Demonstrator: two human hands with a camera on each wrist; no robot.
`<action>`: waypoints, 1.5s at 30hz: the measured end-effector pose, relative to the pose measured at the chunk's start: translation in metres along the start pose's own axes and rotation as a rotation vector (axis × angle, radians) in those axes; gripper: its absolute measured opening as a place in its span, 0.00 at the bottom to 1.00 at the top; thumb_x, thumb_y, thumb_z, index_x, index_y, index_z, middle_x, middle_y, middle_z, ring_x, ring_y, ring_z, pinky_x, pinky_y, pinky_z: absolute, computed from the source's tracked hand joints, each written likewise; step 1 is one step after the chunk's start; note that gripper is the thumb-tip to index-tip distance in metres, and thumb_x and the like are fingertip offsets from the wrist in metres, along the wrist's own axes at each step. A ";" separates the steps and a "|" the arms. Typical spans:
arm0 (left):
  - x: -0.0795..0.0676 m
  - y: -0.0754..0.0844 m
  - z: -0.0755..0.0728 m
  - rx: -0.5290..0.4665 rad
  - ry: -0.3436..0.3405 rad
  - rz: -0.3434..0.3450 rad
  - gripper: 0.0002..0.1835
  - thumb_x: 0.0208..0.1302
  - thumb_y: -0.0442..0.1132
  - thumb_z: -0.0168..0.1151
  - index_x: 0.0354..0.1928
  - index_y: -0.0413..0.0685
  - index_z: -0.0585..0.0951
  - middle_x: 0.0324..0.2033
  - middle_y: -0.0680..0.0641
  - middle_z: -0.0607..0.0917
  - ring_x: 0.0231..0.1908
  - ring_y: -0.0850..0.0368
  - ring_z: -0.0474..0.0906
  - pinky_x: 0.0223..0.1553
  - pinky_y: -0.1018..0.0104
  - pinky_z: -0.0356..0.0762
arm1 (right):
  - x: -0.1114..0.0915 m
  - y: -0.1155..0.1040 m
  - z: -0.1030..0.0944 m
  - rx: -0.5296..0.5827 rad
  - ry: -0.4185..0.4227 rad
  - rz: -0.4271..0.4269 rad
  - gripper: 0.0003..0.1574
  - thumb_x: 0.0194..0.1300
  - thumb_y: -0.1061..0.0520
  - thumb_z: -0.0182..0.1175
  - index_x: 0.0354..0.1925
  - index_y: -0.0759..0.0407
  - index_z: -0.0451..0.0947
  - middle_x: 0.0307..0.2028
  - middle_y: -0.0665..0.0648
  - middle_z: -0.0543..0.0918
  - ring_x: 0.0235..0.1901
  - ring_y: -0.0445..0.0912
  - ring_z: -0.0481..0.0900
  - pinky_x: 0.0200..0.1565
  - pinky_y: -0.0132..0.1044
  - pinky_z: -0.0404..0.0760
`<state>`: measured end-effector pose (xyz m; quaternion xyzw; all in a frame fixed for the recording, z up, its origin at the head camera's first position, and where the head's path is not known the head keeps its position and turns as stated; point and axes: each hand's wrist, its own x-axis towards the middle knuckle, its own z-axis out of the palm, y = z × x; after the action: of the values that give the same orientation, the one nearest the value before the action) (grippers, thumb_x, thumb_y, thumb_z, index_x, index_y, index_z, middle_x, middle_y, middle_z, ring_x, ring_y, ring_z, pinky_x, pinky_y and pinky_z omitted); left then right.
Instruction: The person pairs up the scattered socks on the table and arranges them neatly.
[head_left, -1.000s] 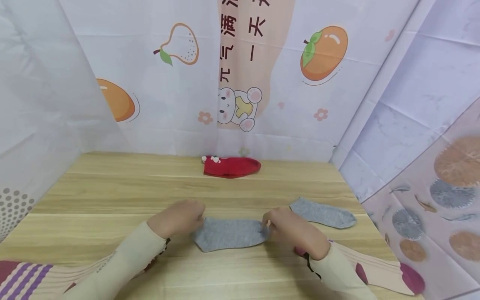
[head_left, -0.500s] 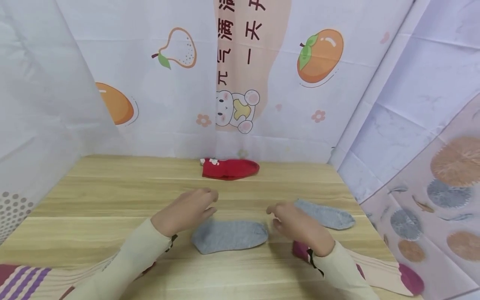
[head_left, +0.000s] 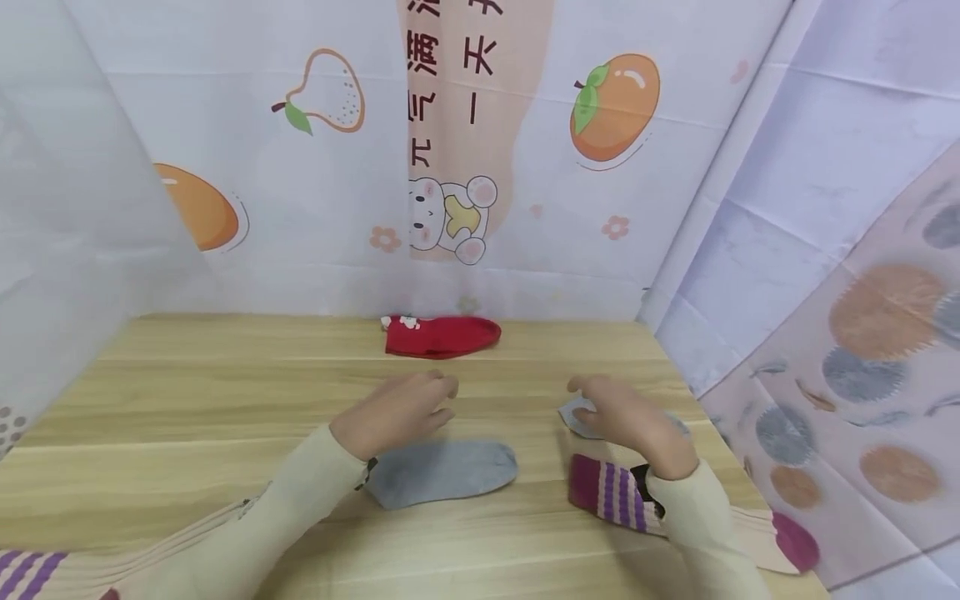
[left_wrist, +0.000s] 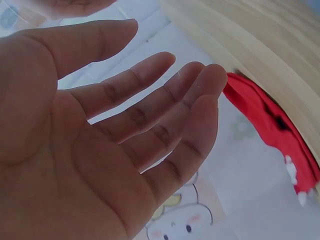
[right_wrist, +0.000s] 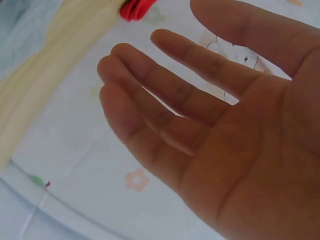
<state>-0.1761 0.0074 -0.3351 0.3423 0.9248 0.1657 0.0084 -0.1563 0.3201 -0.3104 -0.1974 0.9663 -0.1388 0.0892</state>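
A grey ankle sock (head_left: pixel 450 473) lies flat near the middle of the wooden table. Above its left end hovers my left hand (head_left: pixel 393 417), holding nothing; the left wrist view shows its palm and loosely extended fingers (left_wrist: pixel 195 142). My right hand (head_left: pixel 626 417) is over a second grey sock (head_left: pixel 576 417) and hides much of it. Its fingers (right_wrist: pixel 175 95) are spread and relaxed in the right wrist view, with nothing between them. Below the right wrist lies a cream sock (head_left: pixel 611 493) with purple stripes and magenta ends, partly covered by the sleeve.
At the back of the table (head_left: pixel 225 375) lies a red sock (head_left: pixel 442 337) with white figures at its cuff. Another cream sock (head_left: pixel 45 575) with purple stripes is at the front left, partly under the left sleeve. Printed cloth sheets (head_left: pixel 315 208) enclose the back and sides.
Both hands have let go of the middle grey sock, which stays flat. The right hand has moved right, over the second grey sock; the left hand has risen slightly. The head view has shifted slightly.
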 end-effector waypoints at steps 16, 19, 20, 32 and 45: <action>0.048 0.017 0.013 -0.014 -0.004 0.090 0.12 0.66 0.40 0.66 0.49 0.47 0.81 0.43 0.51 0.85 0.41 0.59 0.80 0.46 0.65 0.79 | -0.007 0.034 -0.021 0.043 -0.008 0.076 0.24 0.68 0.63 0.60 0.59 0.72 0.71 0.53 0.71 0.79 0.53 0.64 0.77 0.52 0.57 0.77; 0.056 0.023 0.015 -0.013 -0.017 0.088 0.14 0.65 0.41 0.67 0.50 0.47 0.81 0.44 0.50 0.84 0.43 0.59 0.79 0.48 0.65 0.79 | -0.008 0.041 -0.023 0.048 -0.019 0.082 0.23 0.68 0.61 0.60 0.58 0.71 0.71 0.52 0.71 0.80 0.53 0.65 0.77 0.51 0.57 0.77; 0.060 0.025 0.016 -0.018 -0.025 0.086 0.14 0.65 0.41 0.67 0.51 0.47 0.81 0.45 0.50 0.84 0.43 0.59 0.79 0.48 0.65 0.79 | -0.009 0.044 -0.023 0.055 -0.025 0.087 0.23 0.68 0.61 0.60 0.59 0.71 0.71 0.52 0.71 0.80 0.53 0.65 0.77 0.51 0.57 0.77; 0.109 0.059 0.030 -0.047 -0.076 0.145 0.13 0.69 0.39 0.62 0.53 0.44 0.79 0.47 0.46 0.84 0.48 0.54 0.80 0.53 0.61 0.78 | -0.020 0.078 -0.032 0.122 -0.020 0.148 0.23 0.67 0.61 0.61 0.56 0.74 0.71 0.48 0.74 0.79 0.51 0.68 0.77 0.47 0.56 0.79; 0.155 0.078 0.055 -0.058 -0.134 0.144 0.14 0.71 0.40 0.59 0.54 0.42 0.78 0.45 0.47 0.82 0.45 0.56 0.78 0.48 0.64 0.78 | -0.025 0.104 -0.033 0.175 -0.022 0.273 0.25 0.69 0.59 0.58 0.59 0.72 0.69 0.52 0.76 0.77 0.52 0.67 0.76 0.49 0.57 0.78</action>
<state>-0.2389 0.1778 -0.3472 0.4177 0.8900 0.1692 0.0683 -0.1784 0.4295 -0.3075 -0.0573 0.9674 -0.2068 0.1344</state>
